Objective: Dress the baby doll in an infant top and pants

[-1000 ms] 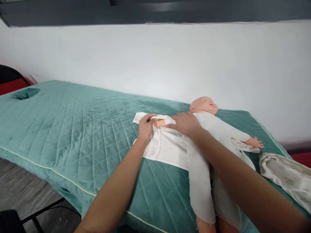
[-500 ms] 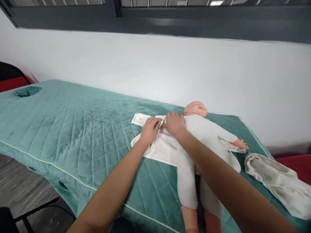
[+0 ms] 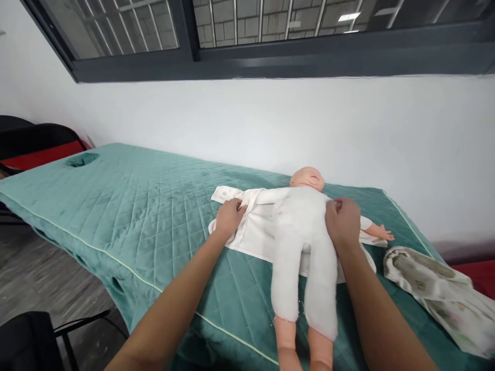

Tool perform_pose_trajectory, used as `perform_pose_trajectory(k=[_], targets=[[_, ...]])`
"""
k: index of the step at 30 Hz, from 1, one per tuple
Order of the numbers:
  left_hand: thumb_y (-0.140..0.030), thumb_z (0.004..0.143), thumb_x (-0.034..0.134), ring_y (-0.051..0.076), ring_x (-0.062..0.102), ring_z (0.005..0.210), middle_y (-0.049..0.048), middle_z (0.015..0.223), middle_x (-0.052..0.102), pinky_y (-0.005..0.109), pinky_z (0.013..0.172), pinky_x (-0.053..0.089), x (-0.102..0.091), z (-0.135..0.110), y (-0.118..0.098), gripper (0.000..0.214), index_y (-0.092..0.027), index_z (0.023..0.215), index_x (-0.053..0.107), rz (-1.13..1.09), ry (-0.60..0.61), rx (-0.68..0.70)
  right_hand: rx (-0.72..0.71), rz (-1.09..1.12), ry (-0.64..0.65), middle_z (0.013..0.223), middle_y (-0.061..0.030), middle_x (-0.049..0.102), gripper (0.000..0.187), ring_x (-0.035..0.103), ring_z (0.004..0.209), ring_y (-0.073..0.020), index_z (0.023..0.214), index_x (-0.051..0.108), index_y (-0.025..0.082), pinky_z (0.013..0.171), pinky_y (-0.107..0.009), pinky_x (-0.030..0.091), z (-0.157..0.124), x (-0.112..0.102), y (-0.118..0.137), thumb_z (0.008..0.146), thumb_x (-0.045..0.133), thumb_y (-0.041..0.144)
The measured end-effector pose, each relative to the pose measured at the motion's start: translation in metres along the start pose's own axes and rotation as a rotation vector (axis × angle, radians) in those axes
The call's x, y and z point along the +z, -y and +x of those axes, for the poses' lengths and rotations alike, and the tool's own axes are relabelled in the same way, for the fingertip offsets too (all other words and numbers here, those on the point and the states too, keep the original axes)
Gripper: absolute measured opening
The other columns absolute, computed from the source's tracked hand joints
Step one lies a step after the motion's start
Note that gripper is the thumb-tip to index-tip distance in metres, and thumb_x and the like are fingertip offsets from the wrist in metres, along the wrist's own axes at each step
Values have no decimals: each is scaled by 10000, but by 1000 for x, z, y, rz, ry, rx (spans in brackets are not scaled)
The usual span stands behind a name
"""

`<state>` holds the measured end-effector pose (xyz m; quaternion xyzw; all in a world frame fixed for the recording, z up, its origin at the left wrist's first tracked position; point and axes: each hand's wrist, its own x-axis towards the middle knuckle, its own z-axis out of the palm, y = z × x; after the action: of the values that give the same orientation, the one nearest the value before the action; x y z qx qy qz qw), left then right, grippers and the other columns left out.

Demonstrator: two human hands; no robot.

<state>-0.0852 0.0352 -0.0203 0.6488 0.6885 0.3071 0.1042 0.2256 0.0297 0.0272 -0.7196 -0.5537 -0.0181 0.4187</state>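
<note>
A baby doll [image 3: 294, 211] with a white cloth body lies on its back on top of a spread-out white baby shirt [image 3: 257, 229]. The doll's arm on the left side is covered by the shirt's sleeve, and its hand does not show. My left hand [image 3: 231, 217] pinches the shirt fabric near that sleeve. Over the doll's shoulder and upper arm on the right side rests my right hand [image 3: 343, 222], fingers curled round it. Beyond my right hand the doll's bare forearm and hand [image 3: 379, 232] stick out, above the other part of the shirt.
A green quilted cover [image 3: 154, 206] lies over the bed, which has a face hole [image 3: 82, 159] at the far left. Printed baby clothing [image 3: 436, 288] lies bunched at the right. Behind the bed is a white wall with a barred window. Chairs stand at the left.
My right hand has moved right, from the left sleeve to the doll's other shoulder. My left hand stays at the sleeve, slightly further left. The view has tilted up.
</note>
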Motion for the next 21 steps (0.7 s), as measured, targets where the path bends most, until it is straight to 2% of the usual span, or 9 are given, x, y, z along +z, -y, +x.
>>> perform_pose_trajectory(k=[2,5,9,13,21], targets=[[-334,947,556,241,643,1039,90,1059,719,337,887,466,2,1,-5,194,-189,1022,660,-36,-16,30,95,20,67,969,-167,667,345,582,964,-317,1056,618,132,895,-465,447,-9,-2,-10,879,422,353],[-312,958,531,223,650,1027,80,1090,722,318,890,468,5,1,-16,185,-189,1039,642,-82,-39,46,194,-25,125,990,-167,694,393,612,975,-329,1133,593,142,883,-454,446,-16,-8,-9,912,412,410],[-375,959,533,250,659,1073,104,1155,729,320,884,471,8,4,-34,270,-188,1113,654,-68,-1,-28,262,-106,245,1009,-191,716,405,642,983,-349,1111,600,152,868,-447,445,-19,-19,-4,937,397,456],[-424,950,527,290,675,1064,140,1114,747,342,857,480,5,15,-48,344,-174,1128,682,-41,38,-89,257,-70,282,1067,-184,736,413,654,1026,-356,1126,601,177,883,-444,447,-21,-22,-6,945,392,482],[-346,1000,450,246,692,1047,97,1119,767,319,901,489,6,33,-84,343,-209,1165,717,-70,89,72,187,131,347,1087,-154,752,482,658,1076,-366,1228,606,217,923,-479,456,-26,-25,2,938,403,543]])
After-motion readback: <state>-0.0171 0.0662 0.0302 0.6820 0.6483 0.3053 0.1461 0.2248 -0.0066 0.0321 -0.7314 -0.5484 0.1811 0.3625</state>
